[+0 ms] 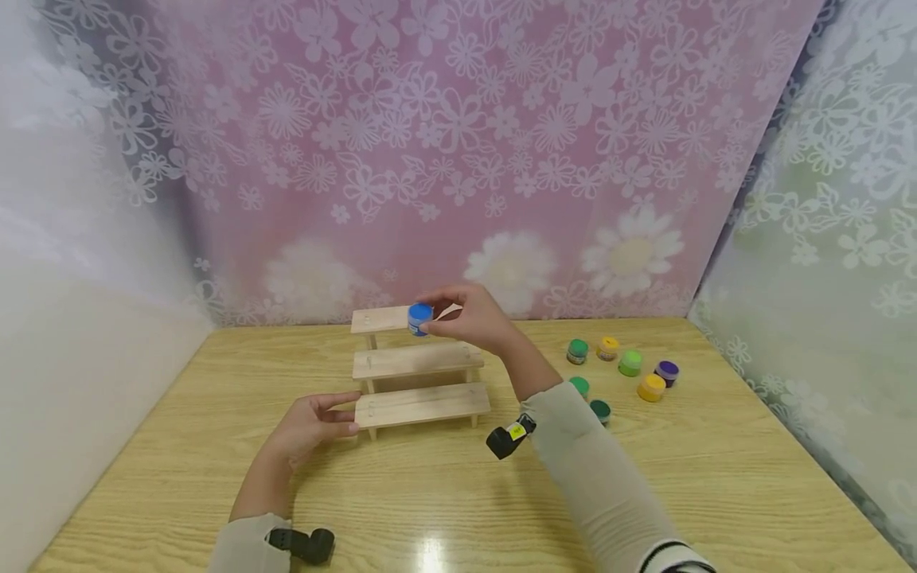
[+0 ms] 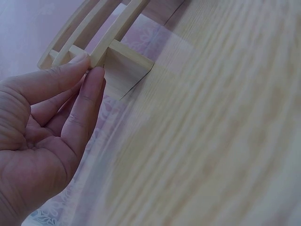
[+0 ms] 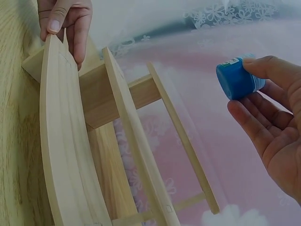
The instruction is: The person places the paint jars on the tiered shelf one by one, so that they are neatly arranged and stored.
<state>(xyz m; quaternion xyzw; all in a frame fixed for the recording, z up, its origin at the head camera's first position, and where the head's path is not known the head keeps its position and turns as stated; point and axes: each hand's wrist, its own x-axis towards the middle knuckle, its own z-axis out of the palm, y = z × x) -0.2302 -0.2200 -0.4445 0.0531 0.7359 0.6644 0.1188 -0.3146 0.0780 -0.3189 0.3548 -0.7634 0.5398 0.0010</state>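
Note:
A small blue-lidded jar is held between the thumb and fingers of my right hand. It is in front of the top step of a three-tier wooden stand in the head view. From the right wrist, the jar shows apart from the steps, lying on its side in that view. My left hand pinches the left end of the stand's lowest step; the left wrist view shows thumb and fingertips on the board's end. No jars stand on the visible steps.
To the right on the wood-grain table stand several small jars: green, yellow, light green, purple, another yellow and dark green. A pink flowered curtain hangs behind the table.

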